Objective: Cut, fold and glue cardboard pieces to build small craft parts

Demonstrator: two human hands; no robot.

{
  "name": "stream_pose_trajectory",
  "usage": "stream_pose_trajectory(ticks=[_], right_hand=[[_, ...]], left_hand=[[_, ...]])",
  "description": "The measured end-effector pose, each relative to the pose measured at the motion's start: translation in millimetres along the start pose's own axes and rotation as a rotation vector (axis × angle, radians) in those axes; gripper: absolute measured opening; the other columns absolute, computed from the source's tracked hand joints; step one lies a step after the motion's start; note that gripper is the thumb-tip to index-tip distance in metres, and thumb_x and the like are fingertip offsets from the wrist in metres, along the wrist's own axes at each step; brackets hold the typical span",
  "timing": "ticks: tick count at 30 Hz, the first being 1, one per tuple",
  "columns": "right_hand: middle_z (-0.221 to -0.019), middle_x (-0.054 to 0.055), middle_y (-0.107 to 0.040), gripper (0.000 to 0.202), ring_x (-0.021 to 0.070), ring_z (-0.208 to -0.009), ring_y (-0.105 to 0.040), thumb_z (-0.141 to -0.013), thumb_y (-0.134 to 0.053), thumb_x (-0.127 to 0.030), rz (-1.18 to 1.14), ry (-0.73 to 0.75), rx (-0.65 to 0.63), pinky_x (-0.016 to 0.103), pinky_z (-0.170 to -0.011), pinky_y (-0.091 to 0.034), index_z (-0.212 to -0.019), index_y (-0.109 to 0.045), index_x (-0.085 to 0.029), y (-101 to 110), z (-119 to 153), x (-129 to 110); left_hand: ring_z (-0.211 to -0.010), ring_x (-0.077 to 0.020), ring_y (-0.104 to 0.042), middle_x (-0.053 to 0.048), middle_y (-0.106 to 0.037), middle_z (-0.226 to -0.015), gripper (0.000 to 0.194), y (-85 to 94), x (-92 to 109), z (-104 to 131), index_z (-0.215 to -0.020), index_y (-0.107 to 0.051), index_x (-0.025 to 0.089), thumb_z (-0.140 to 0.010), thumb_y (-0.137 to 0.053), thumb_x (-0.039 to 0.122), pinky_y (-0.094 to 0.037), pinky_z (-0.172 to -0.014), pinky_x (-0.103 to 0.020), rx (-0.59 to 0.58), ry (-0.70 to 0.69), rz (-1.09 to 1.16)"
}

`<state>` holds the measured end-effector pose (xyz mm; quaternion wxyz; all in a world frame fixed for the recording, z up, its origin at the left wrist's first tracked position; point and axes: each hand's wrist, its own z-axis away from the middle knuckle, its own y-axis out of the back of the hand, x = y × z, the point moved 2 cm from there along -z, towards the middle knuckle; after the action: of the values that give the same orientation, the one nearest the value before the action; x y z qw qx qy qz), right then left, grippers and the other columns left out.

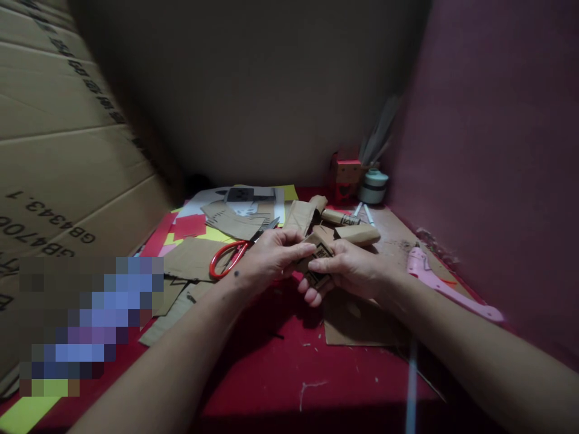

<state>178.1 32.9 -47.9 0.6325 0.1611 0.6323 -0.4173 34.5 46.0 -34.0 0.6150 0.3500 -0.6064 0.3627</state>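
Both hands meet over the middle of a red table (271, 386), holding a small piece of cardboard (322, 259) with black printing. My left hand (281, 250) pinches its left edge. My right hand (341, 265) grips its right side, thumb on top and fingers curled beneath. Beside my left hand lie scissors (227, 260) with red handles, their blades partly open. Just beyond the hands are bent and rolled cardboard pieces (301, 214). Under my right wrist lies a flat cardboard sheet (362, 328).
A pink glue gun (436, 283) lies at the right. At the back stand a small red-and-brown box figure (347, 175) and a pale green jar (373, 185). Coloured paper (190, 226) and cardboard scraps (190, 259) cover the left. A large printed carton (67, 150) walls the left side.
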Motion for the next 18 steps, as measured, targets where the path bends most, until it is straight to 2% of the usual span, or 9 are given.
stream_pose_trajectory(ticks=[4,9,12,15,18], right_hand=[[-0.07,0.012,-0.067,0.019,0.0201,-0.06,-0.067,-0.077,-0.059,-0.016,-0.006,-0.005,-0.018,0.033,-0.057,-0.055,-0.093,-0.057,-0.006,2,0,2],[-0.082,0.014,-0.067,0.032,0.0214,-0.071,-0.067,-0.079,-0.06,-0.034,-0.088,-0.013,-0.151,0.041,-0.072,-0.054,-0.096,-0.059,-0.006,4,1,2],[-0.081,0.013,-0.067,0.026,0.0208,-0.075,-0.067,-0.078,-0.062,-0.027,-0.097,-0.001,-0.167,0.041,-0.077,-0.052,-0.094,-0.059,-0.007,3,1,2],[-0.077,0.01,-0.066,0.022,0.0196,-0.071,-0.067,-0.076,-0.063,-0.018,-0.082,-0.028,-0.164,0.039,-0.071,-0.054,-0.095,-0.055,-0.008,2,2,4],[-0.073,0.008,-0.064,0.02,0.02,-0.063,-0.066,-0.08,-0.058,-0.022,-0.091,-0.082,-0.195,0.036,-0.059,-0.055,-0.094,-0.052,-0.009,2,1,8]], left_hand=[[-0.044,-0.0085,-0.051,0.002,-0.057,-0.055,0.016,-0.4,6,1,-0.075,-0.057,0.014,-0.076,-0.061,0.029,-0.035,-0.043,-0.02,-0.007,-0.026,-0.097],[-0.04,-0.0042,-0.038,0.006,-0.046,-0.046,0.016,-1.0,14,4,-0.064,-0.055,0.014,-0.075,-0.062,0.025,-0.026,-0.04,-0.018,0.067,-0.043,-0.256],[-0.042,-0.0052,-0.04,0.005,-0.047,-0.047,0.015,-0.3,14,4,-0.066,-0.057,0.014,-0.075,-0.06,0.025,-0.027,-0.041,-0.019,0.059,-0.057,-0.265],[-0.045,-0.0059,-0.041,0.003,-0.052,-0.051,0.014,2.6,13,4,-0.071,-0.059,0.014,-0.075,-0.061,0.028,-0.028,-0.043,-0.019,0.053,-0.064,-0.252],[-0.046,-0.0055,-0.04,0.003,-0.054,-0.055,0.015,5.8,11,2,-0.072,-0.059,0.013,-0.074,-0.062,0.028,-0.029,-0.044,-0.019,0.053,-0.067,-0.24]])
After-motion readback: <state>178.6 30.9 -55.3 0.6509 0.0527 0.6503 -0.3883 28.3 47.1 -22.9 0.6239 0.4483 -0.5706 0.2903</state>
